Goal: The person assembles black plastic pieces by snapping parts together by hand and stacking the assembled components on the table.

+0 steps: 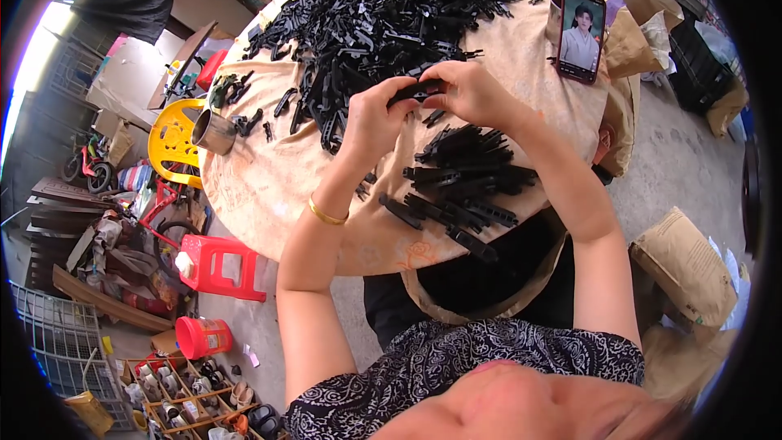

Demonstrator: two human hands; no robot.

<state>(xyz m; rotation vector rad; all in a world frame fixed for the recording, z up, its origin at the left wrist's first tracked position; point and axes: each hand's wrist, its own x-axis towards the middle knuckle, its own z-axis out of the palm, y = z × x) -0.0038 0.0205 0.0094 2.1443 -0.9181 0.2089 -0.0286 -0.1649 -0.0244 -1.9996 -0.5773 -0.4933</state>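
Over the middle of the round table, my left hand (376,116) and my right hand (474,94) meet around a slim black plastic piece (422,90). Fingers of both hands are closed on it, one hand at either end, and they hide part of its shape. Just beyond them spreads a big heap of loose black plastic parts (371,28). Nearer to me, below my right hand, long black plastic pieces (468,171) lie in a rough stack reaching the table's near edge. A gold bangle (327,212) circles my left wrist.
A cream cloth covers the table (261,187). At its right edge a phone (581,37) stands upright; at its left lies a metal cup (214,132). Around it are a yellow chair (173,138), a red stool (218,265), a red bucket (202,337) and brown paper bags (684,265).
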